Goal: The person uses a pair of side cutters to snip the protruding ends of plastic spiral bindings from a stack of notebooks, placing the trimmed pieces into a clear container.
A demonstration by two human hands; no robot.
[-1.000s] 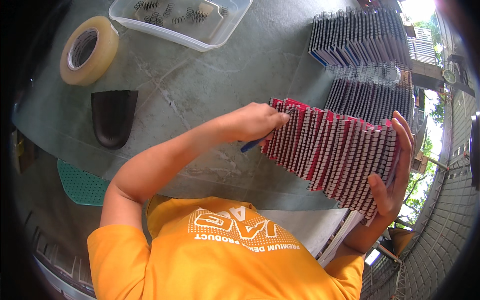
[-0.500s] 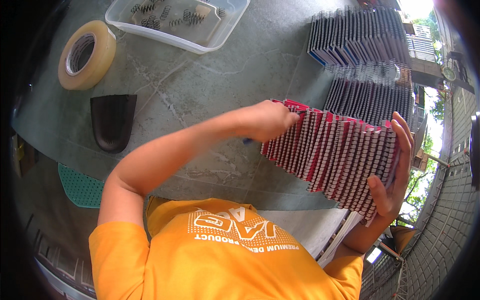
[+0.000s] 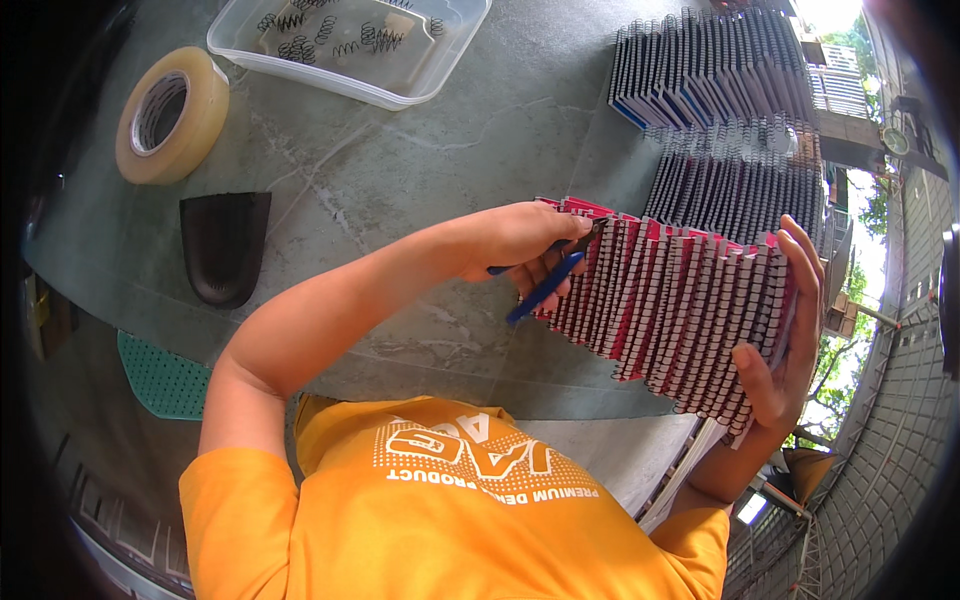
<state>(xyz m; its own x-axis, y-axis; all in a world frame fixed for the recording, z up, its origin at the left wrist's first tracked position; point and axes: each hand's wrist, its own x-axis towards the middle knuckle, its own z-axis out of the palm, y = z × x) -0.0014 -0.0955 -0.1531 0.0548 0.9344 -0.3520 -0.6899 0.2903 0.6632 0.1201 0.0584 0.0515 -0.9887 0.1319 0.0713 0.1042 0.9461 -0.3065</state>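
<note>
My left hand (image 3: pixel 520 240) is closed around a pair of pliers (image 3: pixel 547 289) with blue handles and dark jaws. The handles are spread apart, and the jaw tips touch or nearly touch the upper left corner of a row of spiral-bound notebooks (image 3: pixel 660 300). Red covers show between the pale, ridged binding coils, which face me. At the row's right end, my right hand (image 3: pixel 790 350) presses against the last notebook, fingers along its upper part and thumb over the coils. What exactly the jaws meet is too small to make out.
More spiral notebooks (image 3: pixel 710 75) with dark coils stand in stacks at the back right. A clear plastic tub (image 3: pixel 375 93) with several loose coil pieces lies at the far side. Nearer left are a roll of tape (image 3: pixel 205 125), a black curved piece (image 3: pixel 225 250) and a green perforated seat (image 3: pixel 165 370).
The pliers' blue handles have swung open in my left hand and now show plainly below it; its fingers have loosened. My right hand stays at the row's end.
</note>
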